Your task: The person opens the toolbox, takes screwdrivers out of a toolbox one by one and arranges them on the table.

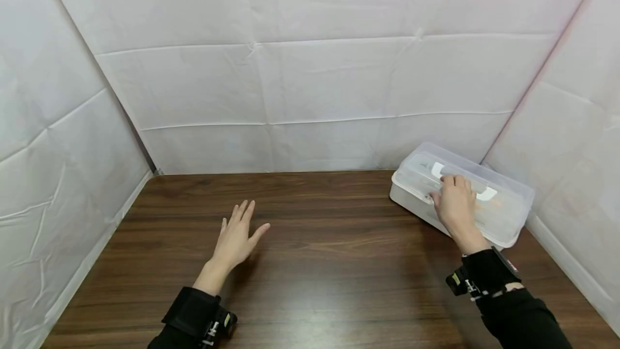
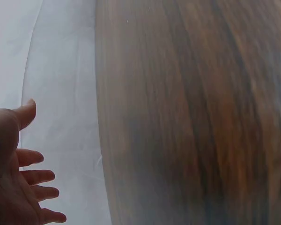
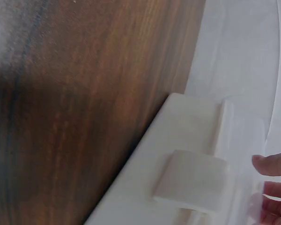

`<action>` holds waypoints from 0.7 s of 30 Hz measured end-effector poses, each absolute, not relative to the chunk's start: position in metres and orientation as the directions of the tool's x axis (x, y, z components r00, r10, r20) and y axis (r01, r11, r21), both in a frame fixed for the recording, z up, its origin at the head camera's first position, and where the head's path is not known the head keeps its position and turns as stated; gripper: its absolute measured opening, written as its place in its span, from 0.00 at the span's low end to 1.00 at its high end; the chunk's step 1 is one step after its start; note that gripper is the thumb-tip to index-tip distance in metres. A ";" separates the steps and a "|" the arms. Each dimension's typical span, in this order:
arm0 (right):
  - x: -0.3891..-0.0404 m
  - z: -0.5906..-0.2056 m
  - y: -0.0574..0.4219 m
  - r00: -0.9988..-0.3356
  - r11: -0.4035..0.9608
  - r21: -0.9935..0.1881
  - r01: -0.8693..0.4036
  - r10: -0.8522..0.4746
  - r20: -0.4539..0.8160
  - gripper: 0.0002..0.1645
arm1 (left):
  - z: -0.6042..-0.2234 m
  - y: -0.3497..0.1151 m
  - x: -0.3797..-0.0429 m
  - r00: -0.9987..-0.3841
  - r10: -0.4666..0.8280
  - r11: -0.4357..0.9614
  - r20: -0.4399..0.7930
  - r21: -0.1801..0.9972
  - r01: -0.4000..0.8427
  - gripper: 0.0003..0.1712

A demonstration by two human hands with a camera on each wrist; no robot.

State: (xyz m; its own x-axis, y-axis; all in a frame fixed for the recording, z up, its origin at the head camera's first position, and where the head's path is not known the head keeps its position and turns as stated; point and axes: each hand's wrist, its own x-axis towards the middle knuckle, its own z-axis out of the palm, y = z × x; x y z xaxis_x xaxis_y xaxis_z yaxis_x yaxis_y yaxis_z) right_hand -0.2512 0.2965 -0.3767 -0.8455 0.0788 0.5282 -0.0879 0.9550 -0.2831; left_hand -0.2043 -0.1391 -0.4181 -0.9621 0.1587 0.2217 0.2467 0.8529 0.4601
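Fingers (image 1: pixel 459 181) of the right hand (image 1: pixel 455 204) curl round a handle (image 1: pixel 486 194), left hand (image 1: pixel 236 237) spread, empty

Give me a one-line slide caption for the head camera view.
Right hand gripping the white handle on a lidded box, left hand spread open above a wood-grain table.

Creased white sheet walls (image 1: pixel 319 79) on three sides; dark-brown wood-grain surface (image 1: pixel 334 241) between them; pale glare (image 1: pixel 315 306) on its near part.

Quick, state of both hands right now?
Left hand: open, above the table.
Right hand: at the lid handle; whether it grips it cannot be told.
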 end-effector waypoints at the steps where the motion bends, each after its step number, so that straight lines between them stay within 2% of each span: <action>1: -0.251 -0.378 0.297 -0.842 0.950 -0.300 -0.089 0.089 0.532 0.23 | -0.419 -0.137 -0.205 -0.960 0.158 0.848 0.232 0.466 0.253 0.40; 9: -0.247 -0.391 0.290 -0.766 0.917 -0.376 -0.132 0.146 0.626 0.18 | -0.422 -0.119 -0.208 -0.930 0.139 0.800 0.340 0.514 0.308 0.33; 21: -0.232 -0.395 0.261 -0.700 0.909 -0.352 -0.223 0.102 0.707 0.18 | -0.418 -0.083 -0.214 -0.903 0.143 0.730 0.405 0.573 0.372 0.29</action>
State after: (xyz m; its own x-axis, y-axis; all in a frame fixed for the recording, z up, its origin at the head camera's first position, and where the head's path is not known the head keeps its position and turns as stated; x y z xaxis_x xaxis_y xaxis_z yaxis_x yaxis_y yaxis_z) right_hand -0.2322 0.2608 -0.3955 -0.6999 0.1021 0.7069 -0.2227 0.9092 -0.3519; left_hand -0.2139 -0.0831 -0.4177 -0.9031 0.1430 0.4049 0.3724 0.7303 0.5727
